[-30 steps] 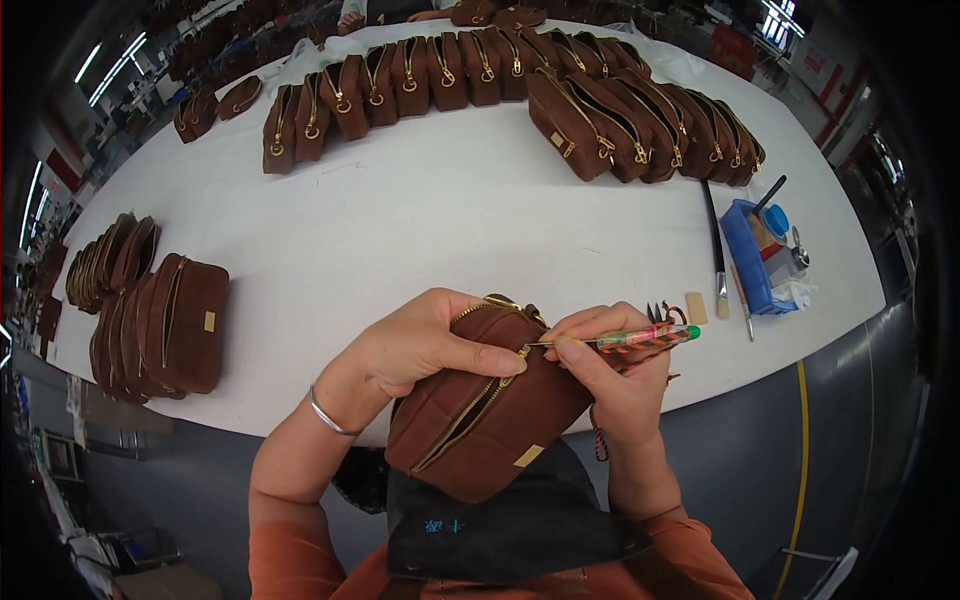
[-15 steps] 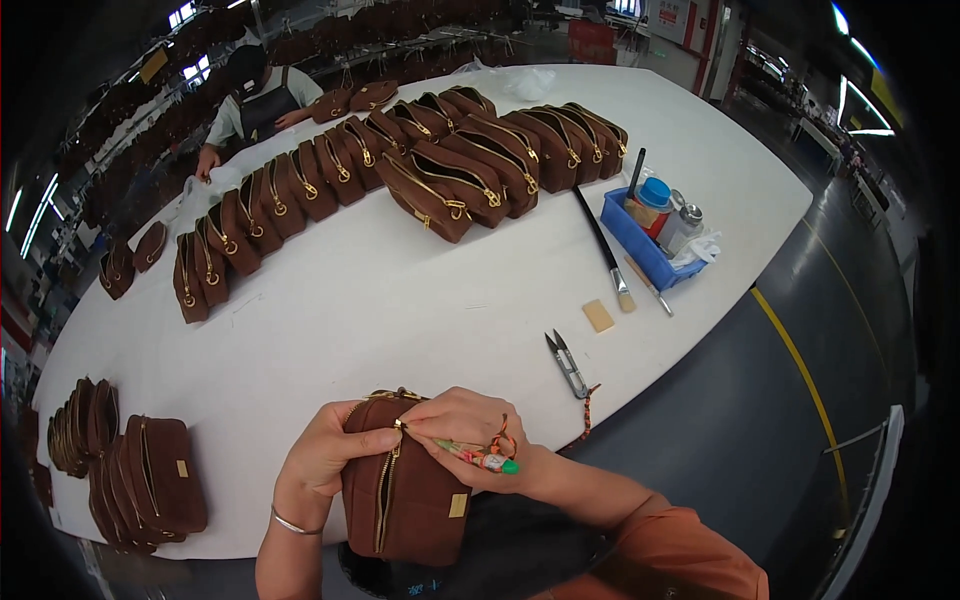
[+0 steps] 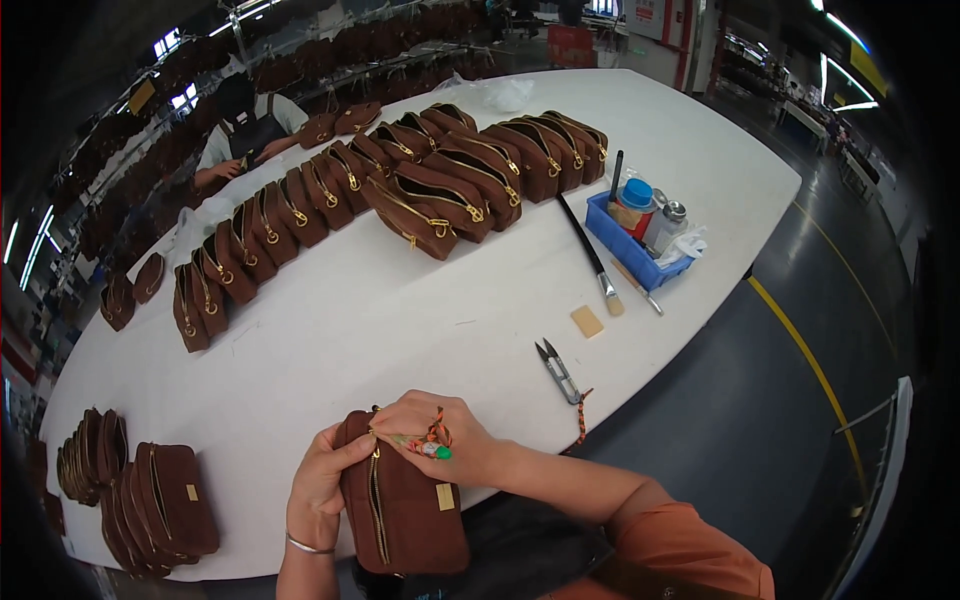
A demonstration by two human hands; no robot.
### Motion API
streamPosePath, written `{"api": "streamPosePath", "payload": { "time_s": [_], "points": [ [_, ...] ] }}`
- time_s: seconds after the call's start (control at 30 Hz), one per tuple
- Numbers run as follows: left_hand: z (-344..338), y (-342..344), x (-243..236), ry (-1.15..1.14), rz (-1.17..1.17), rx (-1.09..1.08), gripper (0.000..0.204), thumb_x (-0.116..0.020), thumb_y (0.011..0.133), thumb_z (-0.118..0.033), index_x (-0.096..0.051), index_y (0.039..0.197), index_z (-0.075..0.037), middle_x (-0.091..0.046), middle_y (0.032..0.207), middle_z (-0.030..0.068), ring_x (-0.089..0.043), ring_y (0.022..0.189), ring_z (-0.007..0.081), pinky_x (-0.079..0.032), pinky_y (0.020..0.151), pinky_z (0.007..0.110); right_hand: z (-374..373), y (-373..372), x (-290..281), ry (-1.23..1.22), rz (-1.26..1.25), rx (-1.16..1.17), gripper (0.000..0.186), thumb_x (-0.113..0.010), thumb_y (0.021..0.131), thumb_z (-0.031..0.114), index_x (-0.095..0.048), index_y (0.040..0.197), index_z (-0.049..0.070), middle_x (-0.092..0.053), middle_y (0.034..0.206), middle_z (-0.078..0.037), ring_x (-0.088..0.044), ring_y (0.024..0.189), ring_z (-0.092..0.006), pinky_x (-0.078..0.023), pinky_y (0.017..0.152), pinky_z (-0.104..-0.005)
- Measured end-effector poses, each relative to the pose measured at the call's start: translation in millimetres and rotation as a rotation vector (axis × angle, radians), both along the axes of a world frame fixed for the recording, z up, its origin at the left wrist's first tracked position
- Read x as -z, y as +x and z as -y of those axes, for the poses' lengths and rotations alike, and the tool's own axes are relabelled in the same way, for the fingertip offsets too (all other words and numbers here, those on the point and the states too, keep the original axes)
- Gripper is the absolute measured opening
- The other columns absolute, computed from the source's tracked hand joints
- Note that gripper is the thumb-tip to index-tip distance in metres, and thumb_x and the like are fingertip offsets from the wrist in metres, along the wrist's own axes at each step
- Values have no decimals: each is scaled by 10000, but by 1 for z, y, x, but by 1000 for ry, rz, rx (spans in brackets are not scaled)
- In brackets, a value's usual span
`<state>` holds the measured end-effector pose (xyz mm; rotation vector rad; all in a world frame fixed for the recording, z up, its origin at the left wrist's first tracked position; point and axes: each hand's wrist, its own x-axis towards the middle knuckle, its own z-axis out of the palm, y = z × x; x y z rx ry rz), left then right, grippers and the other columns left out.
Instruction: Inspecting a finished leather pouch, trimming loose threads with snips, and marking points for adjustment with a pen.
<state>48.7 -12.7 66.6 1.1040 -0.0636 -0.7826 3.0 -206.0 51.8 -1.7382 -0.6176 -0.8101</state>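
White table (image 3: 330, 350) | brown bag (image 3: 415, 520), gold zipper (image 3: 377, 505), gold tag (image 3: 445, 497) | left fingers (image 3: 352, 453) clasping bag | right fingers (image 3: 400, 413) pinching tool (image 3: 428, 449)

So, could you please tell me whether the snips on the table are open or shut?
Open: the snips show two pointed blades standing apart.

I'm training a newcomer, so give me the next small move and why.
Perhaps ease the green-ended tool toward the zipper's upper end: the right hand holds it close by, while the left hand grips the brown pouch.
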Motion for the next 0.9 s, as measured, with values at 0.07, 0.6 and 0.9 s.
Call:
{"api": "streamPosePath", "payload": {
  "time_s": [0.07,0.6,0.9],
  "points": [
    [-2,-3,0,-22,-20,-11,286,-707,841,-41,-638,1106,42,-692,1036,118,-674,918,180,-549,837,309,0,-3,-5,53,5,-45,174,-695,774,-32,-613,912,35,-663,905,-82,-646,808,-265,-531,664,-336],
    [-19,-10,23,-472,-215,-663,316,-550,977,-91,-513,1289,-58,-579,1283,72,-553,1196,212,-457,1043,368,3,-45,19,678,-948,-314,117,-524,955,33,-549,1049,-32,-678,948,-156,-678,761,-176,-567,599,-281],
    [-22,-38,28,-524,-288,-660,448,-469,884,60,-477,1323,-29,-537,1330,130,-512,1249,291,-411,1083,456,-9,-41,30,595,-1154,-373,244,-554,991,200,-591,1007,-41,-677,800,-126,-669,622,-157,-565,557,-274]
  ]
}}
